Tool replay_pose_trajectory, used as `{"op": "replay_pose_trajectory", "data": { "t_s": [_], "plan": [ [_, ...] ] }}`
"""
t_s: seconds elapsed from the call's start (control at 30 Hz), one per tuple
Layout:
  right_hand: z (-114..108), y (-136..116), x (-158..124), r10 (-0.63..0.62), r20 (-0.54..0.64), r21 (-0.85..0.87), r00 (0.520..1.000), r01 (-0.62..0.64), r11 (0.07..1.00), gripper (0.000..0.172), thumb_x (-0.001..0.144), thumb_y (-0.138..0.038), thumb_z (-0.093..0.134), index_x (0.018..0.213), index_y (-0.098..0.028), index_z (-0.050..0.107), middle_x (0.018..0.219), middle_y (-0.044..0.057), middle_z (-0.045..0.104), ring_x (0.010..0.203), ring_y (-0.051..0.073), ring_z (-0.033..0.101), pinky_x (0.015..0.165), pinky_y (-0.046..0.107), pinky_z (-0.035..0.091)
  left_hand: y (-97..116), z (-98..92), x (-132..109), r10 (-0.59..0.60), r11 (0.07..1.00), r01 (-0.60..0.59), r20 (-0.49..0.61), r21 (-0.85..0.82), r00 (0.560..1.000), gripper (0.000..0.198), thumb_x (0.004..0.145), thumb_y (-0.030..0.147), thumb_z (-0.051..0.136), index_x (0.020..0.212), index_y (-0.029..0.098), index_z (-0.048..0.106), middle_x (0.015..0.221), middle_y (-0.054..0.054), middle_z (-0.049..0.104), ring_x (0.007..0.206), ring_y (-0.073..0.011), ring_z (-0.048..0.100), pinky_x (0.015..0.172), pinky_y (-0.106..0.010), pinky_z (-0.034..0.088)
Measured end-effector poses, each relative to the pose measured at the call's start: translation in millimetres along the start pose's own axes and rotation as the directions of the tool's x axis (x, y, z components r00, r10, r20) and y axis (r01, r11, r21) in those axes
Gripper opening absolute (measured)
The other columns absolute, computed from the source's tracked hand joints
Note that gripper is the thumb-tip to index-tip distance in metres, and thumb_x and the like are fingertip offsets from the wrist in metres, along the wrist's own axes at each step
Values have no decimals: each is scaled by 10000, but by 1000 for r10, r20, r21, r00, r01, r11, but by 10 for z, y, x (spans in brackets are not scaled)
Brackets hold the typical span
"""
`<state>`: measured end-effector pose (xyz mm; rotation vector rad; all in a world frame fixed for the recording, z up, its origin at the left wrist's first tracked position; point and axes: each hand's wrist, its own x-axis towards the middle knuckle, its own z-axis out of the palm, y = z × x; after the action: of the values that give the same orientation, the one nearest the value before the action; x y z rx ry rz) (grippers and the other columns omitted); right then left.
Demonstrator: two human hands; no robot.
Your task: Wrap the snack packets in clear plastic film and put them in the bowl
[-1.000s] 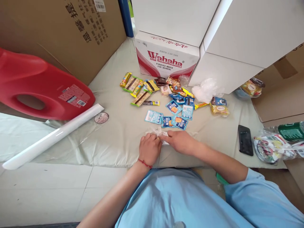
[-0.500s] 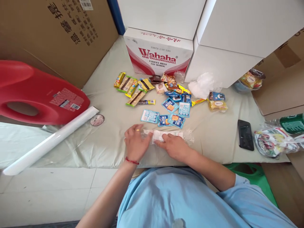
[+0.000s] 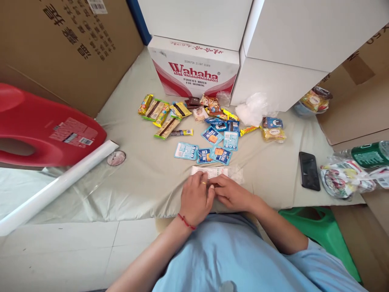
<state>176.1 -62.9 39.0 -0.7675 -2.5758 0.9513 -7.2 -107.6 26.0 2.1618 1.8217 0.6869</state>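
A clear plastic packet (image 3: pixel 212 172) with white contents lies on the cloth-covered surface near its front edge. My left hand (image 3: pixel 197 198), with a ring and a red string at the wrist, has its fingers curled onto the packet's near edge. My right hand (image 3: pixel 232 193) meets it from the right, fingers pinched on the same packet. Just beyond lie light blue snack packets (image 3: pixel 203 153) in a row, and farther back a scatter of several yellow and brown snack bars (image 3: pixel 161 114).
A red jug (image 3: pixel 45 129) and a white roll (image 3: pixel 57 184) lie at the left. A Wahaha box (image 3: pixel 194 69) and white boxes stand at the back. A black phone (image 3: pixel 309 170), a bag of snacks (image 3: pixel 343 178) and a green bottle (image 3: pixel 369 153) are at the right. A green stool (image 3: pixel 322 231) is below.
My hands were spread apart along the packet half a second ago; now they have come together at its near edge. The view has shifted slightly left.
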Motion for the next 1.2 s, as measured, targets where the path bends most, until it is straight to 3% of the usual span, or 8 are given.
{"op": "replay_pose_trajectory", "data": {
  "t_s": [0.07, 0.17, 0.23, 0.4, 0.6, 0.87, 1.03, 1.2],
  "plan": [
    [-3, 77, -177, 168, -209, 88, 963, -153, 984, 280, 1047, -244, 438, 1191, -267, 677, 1218, 101, 657, 1145, 234, 613, 1013, 422, 528, 29, 88, -73, 32, 989, -37, 38, 142, 999, 523, 969, 306, 527, 1455, 117, 573, 1399, -212, 640, 1257, -344, 594, 977, -473, 483],
    [32, 195, -357, 481, -539, 118, 692, -503, 856, 325, 1040, -365, 481, 1303, -245, 630, 1219, 152, 606, 1172, 289, 588, 1017, 491, 529, 30, 174, -163, 63, 964, -81, 77, 252, 995, 627, 962, 308, 541, 1542, 78, 481, 1498, -234, 584, 1329, -358, 557, 990, -464, 443],
    [50, 266, -397, 540, -601, 86, 590, -624, 777, 394, 972, -427, 597, 1298, -209, 632, 1283, 190, 564, 1221, 343, 538, 1061, 564, 489, 19, 203, -192, 86, 954, -104, 75, 280, 993, 634, 970, 308, 532, 1554, 70, 467, 1510, -236, 577, 1340, -356, 552, 1000, -462, 429],
    [-26, 312, -362, 544, -540, 143, 642, -567, 811, 160, 949, -390, 588, 966, -243, 647, 1295, 144, 601, 1213, 316, 568, 1043, 526, 498, 5, 220, -195, 100, 949, -110, 50, 297, 994, 594, 993, 321, 517, 1560, 145, 489, 1521, -206, 584, 1326, -338, 571, 961, -452, 425],
    [-218, 103, -215, 671, -383, 369, 635, -561, 741, 231, 975, -468, 551, 917, -247, 580, 751, -4, 634, 626, 172, 580, 589, 279, 473, 5, 228, -200, 94, 951, -102, 42, 292, 995, 562, 1013, 304, 492, 1558, 168, 497, 1562, -187, 550, 1333, -317, 571, 927, -452, 415],
    [-114, -275, 635, 593, -170, -249, 787, -617, 747, 188, 1025, -214, 472, 1033, -182, 657, 1036, 110, 715, 885, 234, 676, 760, 326, 482, -33, 314, -226, 149, 961, -144, -4, 234, 989, 473, 993, 258, 520, 1439, 129, 607, 1528, -231, 569, 1348, -349, 572, 965, -504, 434],
    [118, -273, 725, 550, -125, -285, 826, -561, 777, 296, 1018, -130, 395, 1168, -152, 649, 1138, 143, 645, 954, 246, 644, 844, 366, 518, -209, 263, -321, 164, 977, -178, -118, -121, 979, 555, 871, 158, 551, 1426, 142, 558, 1507, -214, 580, 1402, -350, 539, 1098, -544, 453],
    [280, -286, 464, 341, -174, -289, 924, -379, 879, 437, 966, -157, 528, 1395, -75, 541, 1281, 203, 585, 1165, 313, 532, 1020, 455, 498, -358, 186, -386, 30, 793, -149, -207, -591, 978, 587, 746, 42, 504, 1302, 229, 493, 1528, -162, 510, 1434, -300, 524, 1116, -519, 509]
  ]
}}
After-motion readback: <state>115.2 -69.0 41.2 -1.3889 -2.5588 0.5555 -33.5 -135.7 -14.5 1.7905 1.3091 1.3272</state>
